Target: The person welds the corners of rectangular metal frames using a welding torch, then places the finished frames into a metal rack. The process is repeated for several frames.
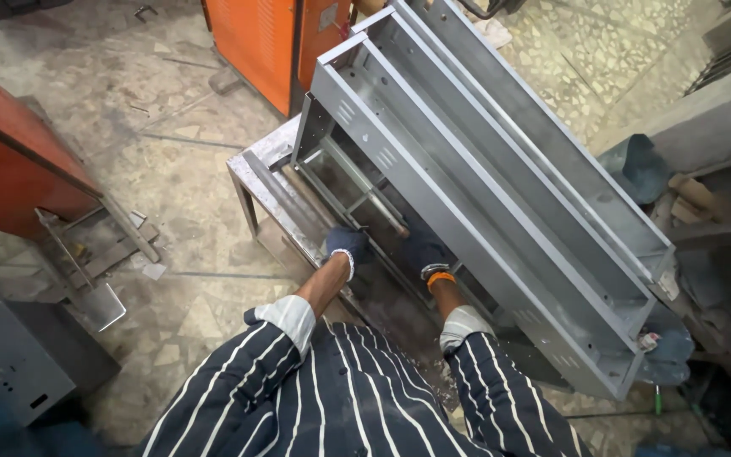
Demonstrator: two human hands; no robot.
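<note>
Two long grey sheet-metal channels (pixel 484 178) lie tilted across a steel work table (pixel 251 165), running from upper left to lower right. Both my hands wear dark blue gloves and reach under the near channel's side. My left hand (pixel 347 243) is closed around a thin dark rod or tool (pixel 387 222) by the table's inner frame. My right hand (pixel 420 252), with an orange wristband, rests against the lower edge of the near channel; its fingers are partly hidden, so its hold is unclear. My striped sleeves fill the bottom of the view.
An orange metal cabinet (pixel 268 46) stands behind the table. A red machine body (pixel 2 161) is at the left, a grey metal box (pixel 19 355) at the lower left. Shelving with clutter (pixel 704 211) lines the right. The floor is speckled stone tile.
</note>
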